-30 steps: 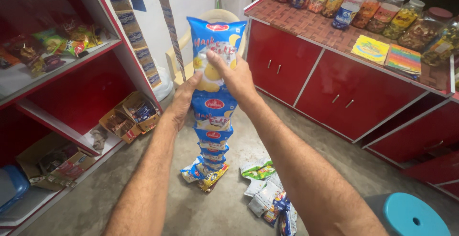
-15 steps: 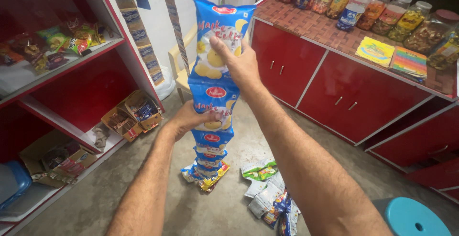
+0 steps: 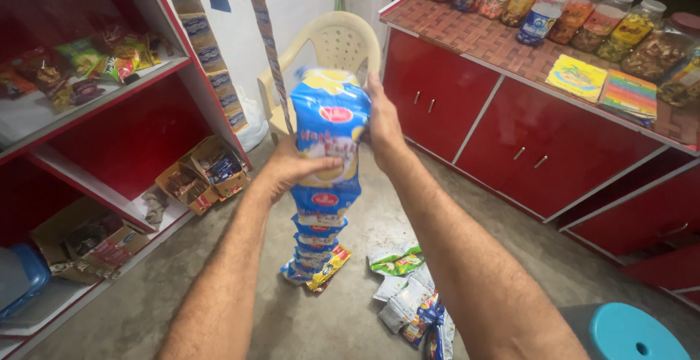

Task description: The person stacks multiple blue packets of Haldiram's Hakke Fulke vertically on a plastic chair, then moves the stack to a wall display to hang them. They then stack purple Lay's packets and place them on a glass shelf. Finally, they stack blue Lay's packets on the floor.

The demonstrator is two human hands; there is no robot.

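The top of a strip of blue snack packets point(image 3: 328, 141) is pinched by the right hand point(image 3: 380, 121); the left hand point(image 3: 292, 169) is closed around the front — so the chain hangs straight to the floor point(image 3: 146, 309)

blue snack-packet strip point(image 3: 326, 156) | hanging upright | lower end on floor

I see even, fairly bright indoor light with soft shadows; the far right corner goes dim, and edges bend slightly from the wide lens.
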